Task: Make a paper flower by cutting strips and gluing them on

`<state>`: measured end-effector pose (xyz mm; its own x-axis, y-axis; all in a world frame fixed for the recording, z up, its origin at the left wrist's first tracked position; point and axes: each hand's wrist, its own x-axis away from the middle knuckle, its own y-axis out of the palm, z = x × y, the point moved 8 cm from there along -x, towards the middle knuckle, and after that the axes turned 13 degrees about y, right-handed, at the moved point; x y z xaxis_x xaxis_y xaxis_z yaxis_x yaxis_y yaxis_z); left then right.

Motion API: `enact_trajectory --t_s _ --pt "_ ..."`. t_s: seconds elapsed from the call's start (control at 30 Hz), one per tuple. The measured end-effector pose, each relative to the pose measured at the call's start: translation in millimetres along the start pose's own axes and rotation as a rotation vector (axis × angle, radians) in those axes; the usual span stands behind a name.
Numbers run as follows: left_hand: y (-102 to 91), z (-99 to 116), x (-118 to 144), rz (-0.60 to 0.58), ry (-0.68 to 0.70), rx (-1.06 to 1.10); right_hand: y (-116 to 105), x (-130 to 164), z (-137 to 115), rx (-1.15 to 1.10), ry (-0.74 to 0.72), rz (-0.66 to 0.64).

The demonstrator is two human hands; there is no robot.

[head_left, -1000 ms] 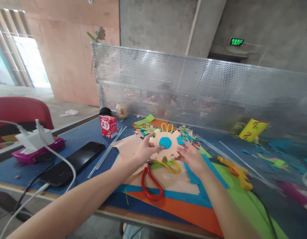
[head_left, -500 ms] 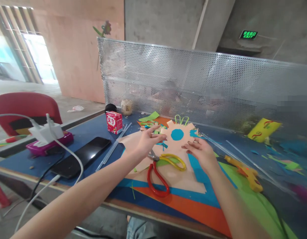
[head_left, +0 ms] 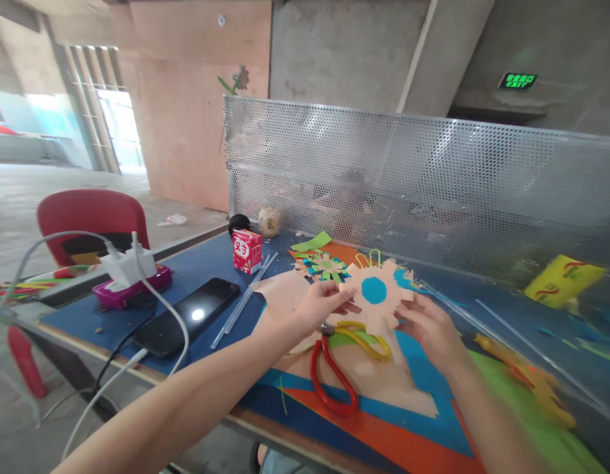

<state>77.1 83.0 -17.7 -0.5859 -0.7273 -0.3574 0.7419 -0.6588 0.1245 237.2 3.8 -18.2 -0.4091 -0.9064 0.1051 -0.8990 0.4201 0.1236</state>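
Both hands hold a tan paper flower with a blue round centre and green loops at its top, raised a little above the table. My left hand pinches its left edge. My right hand grips its right edge from below. Directly under the flower lie scissors with one red and one yellow handle, resting on tan, blue and orange paper sheets. Another small cut flower in blue and green lies on the table behind my left hand.
A black phone, a white charger with cables on a pink case, a red carton, thin clear sticks and a yellow glue gun lie on the blue table. A perforated metal screen stands behind. A red chair is at left.
Half a second ago both hands were spread over the flower lying flat; now they grip it at its edges and it is lifted and tilted. The view has swung left.
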Motion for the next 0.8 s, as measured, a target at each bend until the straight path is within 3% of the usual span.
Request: enact_trajectory --t_s 0.17,0.3,0.53,0.7,0.8 --pt "4.1 5 10 0.014 -0.126 -0.194 -2 0 9 0.0 0.081 0.013" --pt "1.3 9 7 -0.011 -0.057 -0.268 -10 -6 13 0.162 0.059 0.087" --pt "0.6 8 2 -0.106 -0.05 -0.242 -20 -10 10 0.114 0.002 0.16" --pt "-10.4 29 -13 -0.136 0.203 -0.311 -46 -9 -5 -0.039 -0.147 0.3" --pt "-46.7 49 -21 0.109 0.365 -0.493 -72 -3 -15 -0.171 -0.289 0.439"
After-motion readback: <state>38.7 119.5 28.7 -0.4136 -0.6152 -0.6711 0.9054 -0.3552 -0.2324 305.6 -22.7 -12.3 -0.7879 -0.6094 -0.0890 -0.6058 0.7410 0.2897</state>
